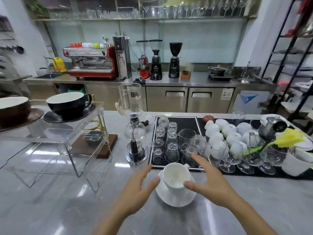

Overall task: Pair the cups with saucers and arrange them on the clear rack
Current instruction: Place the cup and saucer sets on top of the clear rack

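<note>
A glossy white cup (pixel 176 177) is sitting tilted on its white saucer (pixel 176 196) on the grey surface (pixel 67 209), while both hands, left (pixel 135 192) and right (pixel 209 182), are hovering spread-fingered either side, gripping nothing.
</note>
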{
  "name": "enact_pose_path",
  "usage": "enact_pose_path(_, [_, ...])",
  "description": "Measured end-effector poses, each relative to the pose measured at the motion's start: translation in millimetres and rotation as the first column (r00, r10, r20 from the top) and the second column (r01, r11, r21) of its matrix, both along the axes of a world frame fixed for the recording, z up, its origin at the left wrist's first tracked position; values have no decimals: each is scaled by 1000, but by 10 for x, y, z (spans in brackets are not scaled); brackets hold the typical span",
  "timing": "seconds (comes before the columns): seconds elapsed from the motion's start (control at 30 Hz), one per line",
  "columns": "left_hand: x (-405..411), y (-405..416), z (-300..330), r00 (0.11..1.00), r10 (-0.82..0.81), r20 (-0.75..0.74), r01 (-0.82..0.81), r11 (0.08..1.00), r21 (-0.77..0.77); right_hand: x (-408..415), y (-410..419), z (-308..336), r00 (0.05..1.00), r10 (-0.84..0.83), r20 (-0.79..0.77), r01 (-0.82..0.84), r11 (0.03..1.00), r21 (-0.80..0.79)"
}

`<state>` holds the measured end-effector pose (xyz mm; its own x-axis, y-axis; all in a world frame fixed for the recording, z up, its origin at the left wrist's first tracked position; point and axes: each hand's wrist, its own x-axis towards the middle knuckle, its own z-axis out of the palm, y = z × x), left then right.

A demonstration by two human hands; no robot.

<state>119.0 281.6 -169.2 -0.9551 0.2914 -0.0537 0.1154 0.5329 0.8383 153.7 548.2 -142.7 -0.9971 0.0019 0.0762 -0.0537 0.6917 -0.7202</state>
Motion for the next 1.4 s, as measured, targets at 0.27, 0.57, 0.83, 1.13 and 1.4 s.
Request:
enact_pose_path(0.27, [107, 136, -530, 977, -120, -179, 63, 954, -293, 219, -6, -502, 1000, -13, -8, 13, 998, -60])
enact_pose_path(0.57, [96, 317, -727, 972, -107, -209, 42, 955, -295, 171, -82, -827, 996, -93, 9, 92, 962, -258])
enact_pose_path(0.83, [-161, 478, -704, 977, -38, -209, 8, 990, -142, -64, -107, -976, 963, -234, 135, 267, 899, -346])
enact_pose_path(1.13, [-393, 509, -697, 997, 41, -59, -43, 999, -29, -284, -7, -1085, 927, -247, 283, 351, 836, -421])
enact_pose_path(1.4, [-472, 491, -594, 880, 148, 451, -280, 929, 241, -372, 47, -1094, 871, -188, 454, 424, 755, -500])
